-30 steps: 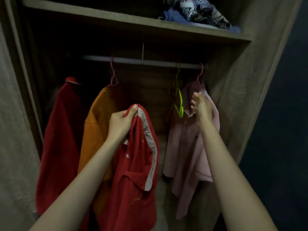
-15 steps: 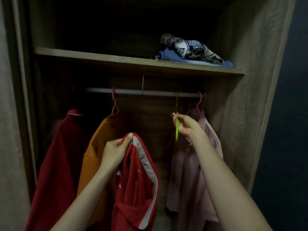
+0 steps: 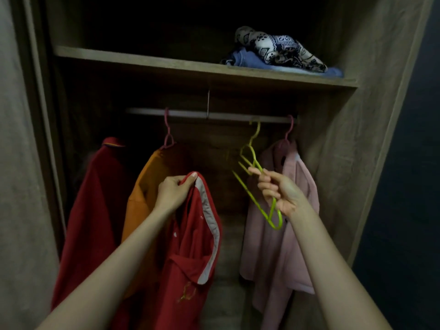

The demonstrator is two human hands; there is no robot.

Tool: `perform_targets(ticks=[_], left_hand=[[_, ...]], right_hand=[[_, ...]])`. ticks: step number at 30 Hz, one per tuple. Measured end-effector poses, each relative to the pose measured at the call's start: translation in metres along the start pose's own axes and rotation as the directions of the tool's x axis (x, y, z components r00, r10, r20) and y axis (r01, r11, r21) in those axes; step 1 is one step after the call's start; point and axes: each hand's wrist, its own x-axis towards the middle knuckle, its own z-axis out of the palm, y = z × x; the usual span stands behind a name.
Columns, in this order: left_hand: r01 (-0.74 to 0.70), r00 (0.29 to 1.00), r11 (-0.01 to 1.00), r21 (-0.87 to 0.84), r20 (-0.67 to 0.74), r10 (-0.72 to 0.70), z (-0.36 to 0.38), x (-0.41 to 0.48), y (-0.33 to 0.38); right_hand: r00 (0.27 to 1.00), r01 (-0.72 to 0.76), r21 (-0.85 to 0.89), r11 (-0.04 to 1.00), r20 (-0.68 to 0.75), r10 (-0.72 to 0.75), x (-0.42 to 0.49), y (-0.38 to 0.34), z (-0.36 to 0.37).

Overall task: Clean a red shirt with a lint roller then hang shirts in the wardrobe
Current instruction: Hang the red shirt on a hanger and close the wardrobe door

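My left hand grips a red shirt with a grey collar band, holding it up by the collar in front of the open wardrobe. My right hand holds a yellow-green hanger, tilted, its hook just below the metal rail. On the rail hang an orange shirt on a pink hanger, a pink shirt on another pink hanger, and a dark red garment at the far left.
A wooden shelf above the rail carries folded clothes, patterned on top of blue. Wardrobe side walls close in left and right. There is a gap on the rail between the orange and pink shirts.
My right hand has taken the yellow-green hanger and brought it down and tilted it, hook off or just under the rail. The left hand keeps holding the red shirt.
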Motion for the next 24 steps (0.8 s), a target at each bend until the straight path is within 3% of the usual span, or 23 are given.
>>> perform_targets(ticks=[7, 16, 19, 24], left_hand=[[0.104, 0.99, 0.992, 0.067, 0.084, -0.11, 0.026, 0.013, -0.04], [0.201, 0.97, 0.972, 0.126, 0.112, -0.215, 0.041, 0.029, -0.041], [0.105, 0.973, 0.981, 0.161, 0.187, -0.135, 0.046, 0.022, -0.027], [-0.208, 0.953, 0.972, 0.113, 0.246, 0.175, 0.058, -0.011, 0.004]], right_hand=[[0.991, -0.093, -0.024, 0.995, -0.094, 0.09, -0.107, 0.058, -0.015], [0.965, -0.136, -0.158, 0.978, -0.244, 0.095, -0.17, 0.068, -0.021], [0.947, -0.147, -0.218, 0.965, -0.314, 0.073, -0.164, 0.07, -0.017], [0.936, -0.121, -0.247, 0.961, -0.351, 0.028, -0.135, 0.083, -0.013]])
